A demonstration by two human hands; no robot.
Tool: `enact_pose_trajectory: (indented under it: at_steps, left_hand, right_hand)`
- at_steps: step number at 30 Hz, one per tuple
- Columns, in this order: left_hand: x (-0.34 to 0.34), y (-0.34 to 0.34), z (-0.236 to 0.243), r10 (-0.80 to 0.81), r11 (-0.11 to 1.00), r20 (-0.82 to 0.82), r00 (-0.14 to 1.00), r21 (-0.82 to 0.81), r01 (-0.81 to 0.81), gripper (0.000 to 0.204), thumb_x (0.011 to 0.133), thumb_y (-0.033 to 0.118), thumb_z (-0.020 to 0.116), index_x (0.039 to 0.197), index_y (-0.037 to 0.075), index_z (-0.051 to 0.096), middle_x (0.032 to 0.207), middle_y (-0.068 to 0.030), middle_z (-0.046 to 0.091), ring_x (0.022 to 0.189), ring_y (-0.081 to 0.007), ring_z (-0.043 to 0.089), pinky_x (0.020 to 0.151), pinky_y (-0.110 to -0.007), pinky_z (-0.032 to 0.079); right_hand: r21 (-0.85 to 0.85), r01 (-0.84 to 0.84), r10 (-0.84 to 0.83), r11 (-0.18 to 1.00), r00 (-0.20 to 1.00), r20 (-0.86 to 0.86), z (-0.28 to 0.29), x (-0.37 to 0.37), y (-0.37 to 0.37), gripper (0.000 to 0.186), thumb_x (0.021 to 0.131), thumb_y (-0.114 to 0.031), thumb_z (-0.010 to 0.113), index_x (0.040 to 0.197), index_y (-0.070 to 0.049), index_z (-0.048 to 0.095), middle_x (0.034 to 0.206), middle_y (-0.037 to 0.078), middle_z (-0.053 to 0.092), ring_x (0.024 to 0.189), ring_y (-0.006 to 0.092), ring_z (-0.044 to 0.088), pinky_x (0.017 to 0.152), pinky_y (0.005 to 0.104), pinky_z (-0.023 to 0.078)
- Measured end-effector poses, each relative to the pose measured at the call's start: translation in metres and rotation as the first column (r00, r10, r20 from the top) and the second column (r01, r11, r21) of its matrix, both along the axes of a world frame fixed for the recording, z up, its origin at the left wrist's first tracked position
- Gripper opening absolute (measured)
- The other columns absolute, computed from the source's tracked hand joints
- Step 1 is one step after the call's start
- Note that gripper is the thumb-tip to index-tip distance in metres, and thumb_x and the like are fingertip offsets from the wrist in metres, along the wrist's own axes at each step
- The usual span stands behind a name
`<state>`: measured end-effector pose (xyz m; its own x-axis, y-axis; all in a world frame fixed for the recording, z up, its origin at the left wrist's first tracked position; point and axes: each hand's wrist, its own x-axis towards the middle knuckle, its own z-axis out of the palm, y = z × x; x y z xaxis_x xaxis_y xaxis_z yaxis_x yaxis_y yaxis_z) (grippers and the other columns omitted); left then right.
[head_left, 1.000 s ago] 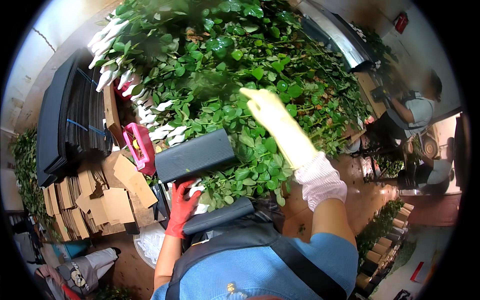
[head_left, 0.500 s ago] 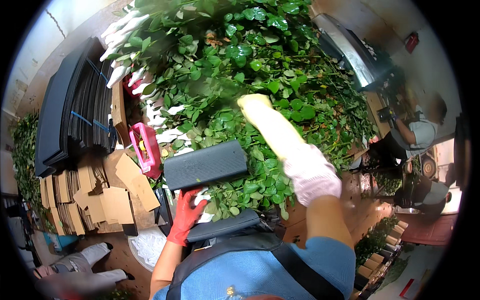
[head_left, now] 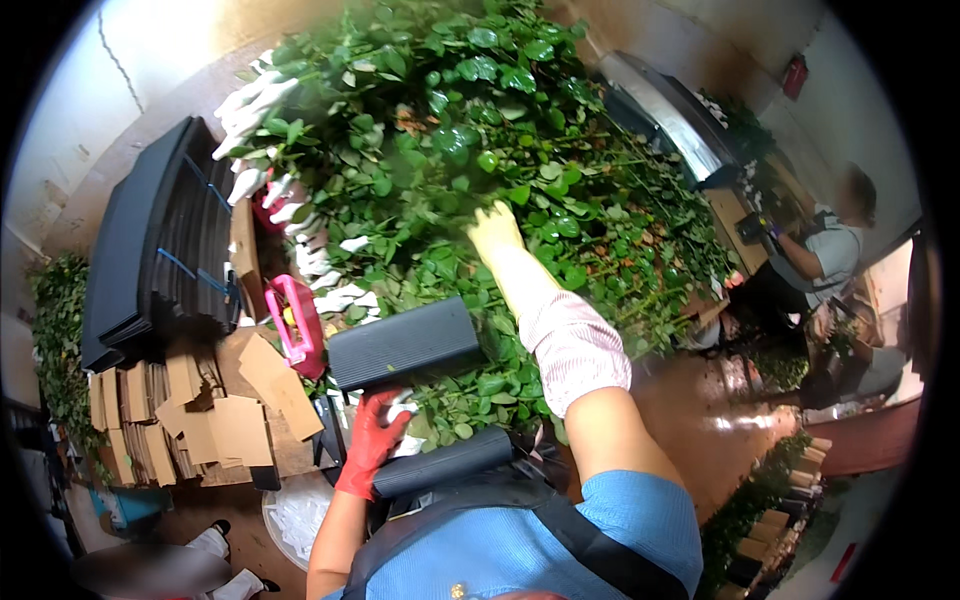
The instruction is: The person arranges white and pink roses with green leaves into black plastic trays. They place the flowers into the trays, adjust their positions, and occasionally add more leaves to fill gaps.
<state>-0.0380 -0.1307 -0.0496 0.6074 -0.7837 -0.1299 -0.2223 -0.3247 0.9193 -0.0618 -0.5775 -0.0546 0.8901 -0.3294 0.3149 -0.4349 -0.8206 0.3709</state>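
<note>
On my feed, the small bunch of green leafy stems (head_left: 470,405) lies just on the near side of the charcoal ribbed panel (head_left: 405,345), with a second dark ribbed panel (head_left: 445,465) nearer my body. Its long axis runs roughly sideways along the first panel, white-wrapped heads (head_left: 402,421) to the left, leaves to the right. My red-gloved left hand (head_left: 372,440) is the nearer one, at those heads, its fingers and thumb curved; I can't tell whether they pinch anything. My pale yellow-gloved right hand (head_left: 495,235) reaches beyond the panel, fingers spread over the broad heap of green foliage (head_left: 590,210). Half a second ago those fingers looked folded; now they stand apart, and my right forearm sits closer to the panel's right end, while my left hand keeps its place. Left of the panel are a pink plastic tape dispenser (head_left: 295,325) and, further out, flat brown cardboard pieces (head_left: 240,430).
</note>
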Motion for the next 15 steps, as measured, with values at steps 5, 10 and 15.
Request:
enact_pose_trajectory:
  at_steps: [5, 10, 15]
  left_hand:
    - [0.004, 0.009, -0.007, 0.026, 0.999, -0.024, 0.999, 0.047, -0.025, 0.049, 0.089, 0.021, 0.085, 0.133, 0.007, 0.066, 0.131, -0.0129, 0.055, 0.116, -0.0265, 0.060, 0.100, -0.039, 0.052]
    - [0.003, 0.004, -0.015, -0.006, 0.999, -0.029, 1.000, -0.034, 0.005, 0.047, 0.090, 0.016, 0.084, 0.133, 0.008, 0.066, 0.125, -0.0085, 0.051, 0.103, -0.0187, 0.061, 0.080, -0.032, 0.057]
    - [0.000, 0.000, -0.006, -0.024, 0.999, 0.030, 0.999, -0.027, 0.025, 0.053, 0.090, 0.017, 0.082, 0.138, 0.007, 0.062, 0.125, -0.0133, 0.056, 0.108, -0.0246, 0.062, 0.091, -0.037, 0.054]
  right_hand:
    - [0.316, 0.295, -0.118, 0.902, 0.871, -0.477, 0.047, 0.030, 0.025, 0.024, 0.097, -0.015, 0.060, 0.112, -0.010, 0.077, 0.108, 0.006, 0.079, 0.111, 0.0242, 0.071, 0.100, 0.0348, 0.046]
    - [0.296, -0.332, 0.157, 0.896, 0.860, 0.486, 0.139, -0.013, -0.021, 0.020, 0.092, -0.007, 0.067, 0.108, -0.009, 0.078, 0.110, 0.008, 0.078, 0.101, 0.0286, 0.072, 0.089, 0.0399, 0.052]
    - [0.173, -0.257, 0.222, 0.951, 0.955, 0.194, 0.199, -0.084, -0.010, 0.032, 0.078, -0.003, 0.073, 0.109, -0.011, 0.078, 0.115, 0.009, 0.077, 0.107, 0.0289, 0.070, 0.114, 0.0472, 0.045]
